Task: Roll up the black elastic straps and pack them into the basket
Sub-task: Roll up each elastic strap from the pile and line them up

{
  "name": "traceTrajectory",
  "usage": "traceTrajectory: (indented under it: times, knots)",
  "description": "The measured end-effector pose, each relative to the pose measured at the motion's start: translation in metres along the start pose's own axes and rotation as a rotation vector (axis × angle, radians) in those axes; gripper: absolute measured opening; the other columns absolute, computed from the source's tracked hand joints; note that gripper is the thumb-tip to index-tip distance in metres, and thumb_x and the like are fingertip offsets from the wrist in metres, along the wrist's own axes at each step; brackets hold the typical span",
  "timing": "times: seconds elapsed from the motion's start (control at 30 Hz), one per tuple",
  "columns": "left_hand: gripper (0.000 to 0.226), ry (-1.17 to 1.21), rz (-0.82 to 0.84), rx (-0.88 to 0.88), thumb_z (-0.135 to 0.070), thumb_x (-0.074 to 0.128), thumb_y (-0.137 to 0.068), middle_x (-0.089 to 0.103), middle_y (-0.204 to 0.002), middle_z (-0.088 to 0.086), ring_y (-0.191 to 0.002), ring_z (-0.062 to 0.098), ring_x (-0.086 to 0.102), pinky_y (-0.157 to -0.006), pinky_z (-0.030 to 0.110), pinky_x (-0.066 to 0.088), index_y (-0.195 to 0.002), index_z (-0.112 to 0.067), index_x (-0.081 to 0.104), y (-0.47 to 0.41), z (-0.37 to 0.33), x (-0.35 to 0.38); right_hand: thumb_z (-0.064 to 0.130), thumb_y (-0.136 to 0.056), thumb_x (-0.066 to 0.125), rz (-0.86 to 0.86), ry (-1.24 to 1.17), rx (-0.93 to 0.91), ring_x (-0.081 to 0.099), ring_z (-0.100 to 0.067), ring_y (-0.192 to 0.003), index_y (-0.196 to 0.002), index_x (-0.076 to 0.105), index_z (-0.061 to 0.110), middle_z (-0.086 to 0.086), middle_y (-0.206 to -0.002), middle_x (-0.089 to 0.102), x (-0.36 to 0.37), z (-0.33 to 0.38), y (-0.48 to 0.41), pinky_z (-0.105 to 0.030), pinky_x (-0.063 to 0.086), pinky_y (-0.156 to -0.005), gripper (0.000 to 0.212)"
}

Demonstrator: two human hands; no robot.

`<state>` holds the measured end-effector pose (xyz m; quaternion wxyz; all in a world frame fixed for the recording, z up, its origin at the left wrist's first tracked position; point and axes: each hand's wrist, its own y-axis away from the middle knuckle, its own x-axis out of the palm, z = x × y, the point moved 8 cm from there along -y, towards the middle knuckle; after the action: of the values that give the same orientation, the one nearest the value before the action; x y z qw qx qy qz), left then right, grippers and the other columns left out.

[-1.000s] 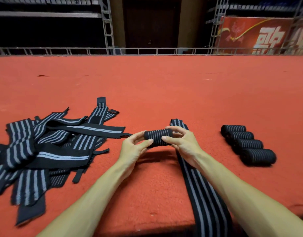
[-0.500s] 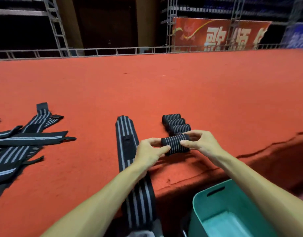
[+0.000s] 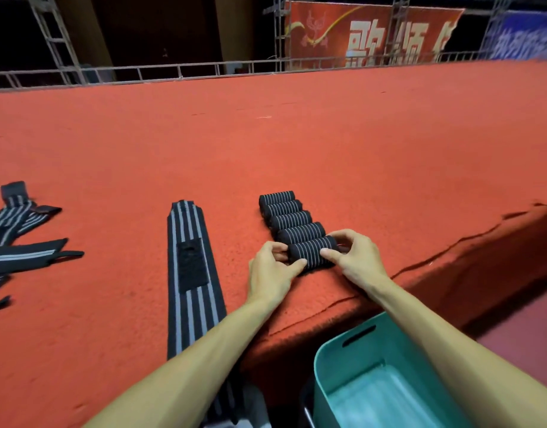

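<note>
The left hand [image 3: 273,270] and right hand [image 3: 355,257] pinch the roll [image 3: 312,253], 6 o'clock of the row [image 3: 284,214]; slack release could unwind it.

Nearest roll [image 3: 312,254], black with grey stripes, abuts row of four rolls [image 3: 286,216]; flat strap [image 3: 190,267] lies left; teal basket [image 3: 352,356] below.

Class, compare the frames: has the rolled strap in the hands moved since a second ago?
Yes. The rolled strap went right, from over the flat strap to the near end of the row of rolls.
</note>
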<state>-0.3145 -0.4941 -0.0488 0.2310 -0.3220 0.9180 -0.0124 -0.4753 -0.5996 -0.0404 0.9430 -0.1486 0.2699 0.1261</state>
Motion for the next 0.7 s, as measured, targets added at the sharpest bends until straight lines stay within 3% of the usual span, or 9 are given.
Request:
traceTrajectory:
  times: [0.17, 0.23, 0.3, 0.4, 0.47, 0.53, 0.63, 0.7]
  knots:
    - [0.045, 0.011, 0.110, -0.023, -0.027, 0.078, -0.076, 0.060, -0.105, -0.004, -0.087, 0.009, 0.058, -0.074, 0.017, 0.044, -0.112, -0.016, 0.053, -0.002, -0.002, -0.006, 0.018, -0.075, 0.079, 0.003, 0.074, 0.010, 0.061, -0.017, -0.100, -0.118, 0.060, 0.017, -0.001, -0.114, 0.061, -0.005, 0.012, 0.005, -0.031, 0.047, -0.092, 0.048]
    - [0.041, 0.017, 0.168, 0.008, -0.031, 0.075, -0.079, 0.056, -0.114, -0.003, -0.093, 0.014, 0.060, -0.085, 0.030, 0.051, -0.112, -0.021, 0.053, -0.001, -0.006, -0.016, 0.018, -0.075, 0.076, -0.027, 0.148, -0.030, 0.052, -0.020, -0.112, -0.119, 0.058, 0.020, -0.003, -0.119, 0.053, -0.009, 0.027, 0.009, -0.036, 0.043, -0.099, 0.048]
    - [0.034, 0.011, 0.223, 0.033, -0.031, 0.071, -0.083, 0.052, -0.117, -0.002, -0.096, 0.016, 0.061, -0.083, 0.040, 0.056, -0.112, -0.024, 0.054, 0.004, -0.013, -0.034, 0.015, -0.077, 0.068, -0.073, 0.221, -0.103, 0.044, -0.022, -0.115, -0.116, 0.059, 0.022, -0.003, -0.117, 0.049, -0.008, 0.050, 0.016, -0.040, 0.038, -0.102, 0.041]
    - [0.026, -0.073, 0.249, 0.122, -0.025, 0.066, -0.087, 0.049, -0.118, -0.002, -0.096, 0.009, 0.058, -0.066, 0.024, 0.054, -0.111, -0.024, 0.057, 0.010, -0.020, -0.074, 0.011, -0.077, 0.060, -0.091, 0.251, -0.228, 0.040, -0.022, -0.112, -0.110, 0.063, 0.022, -0.002, -0.114, 0.049, 0.011, 0.092, 0.029, -0.039, 0.035, -0.102, 0.034]
    - [0.022, -0.144, 0.253, 0.175, -0.023, 0.064, -0.088, 0.051, -0.115, -0.001, -0.090, 0.005, 0.057, -0.065, 0.016, 0.044, -0.110, -0.023, 0.059, 0.015, -0.020, -0.107, 0.009, -0.079, 0.059, -0.019, 0.262, -0.304, 0.042, -0.023, -0.110, -0.109, 0.064, 0.021, -0.002, -0.113, 0.050, 0.037, 0.120, 0.036, -0.035, 0.035, -0.101, 0.033]
    - [0.021, -0.191, 0.235, 0.193, -0.018, 0.064, -0.088, 0.053, -0.109, -0.001, -0.085, 0.005, 0.058, -0.063, 0.012, 0.043, -0.108, -0.020, 0.061, 0.022, -0.013, -0.148, 0.008, -0.079, 0.059, 0.079, 0.254, -0.386, 0.046, -0.023, -0.108, -0.108, 0.065, 0.019, -0.004, -0.112, 0.053, 0.070, 0.153, 0.043, -0.031, 0.035, -0.100, 0.032]
    - [0.019, -0.242, 0.151, 0.166, -0.011, 0.063, -0.087, 0.060, -0.104, 0.002, -0.088, 0.013, 0.059, -0.079, 0.018, 0.045, -0.104, -0.017, 0.062, 0.035, 0.009, -0.217, 0.008, -0.080, 0.061, 0.220, 0.248, -0.471, 0.055, -0.022, -0.103, -0.107, 0.066, 0.015, -0.007, -0.108, 0.059, 0.126, 0.201, 0.059, -0.027, 0.038, -0.096, 0.028]
    - [0.018, -0.278, 0.096, 0.127, -0.010, 0.063, -0.086, 0.064, -0.101, 0.001, -0.085, 0.012, 0.059, -0.080, 0.021, 0.045, -0.100, -0.021, 0.062, 0.045, 0.035, -0.263, 0.011, -0.082, 0.062, 0.323, 0.251, -0.490, 0.056, -0.020, -0.100, -0.109, 0.066, 0.015, -0.007, -0.107, 0.060, 0.166, 0.228, 0.072, -0.022, 0.036, -0.090, 0.027]
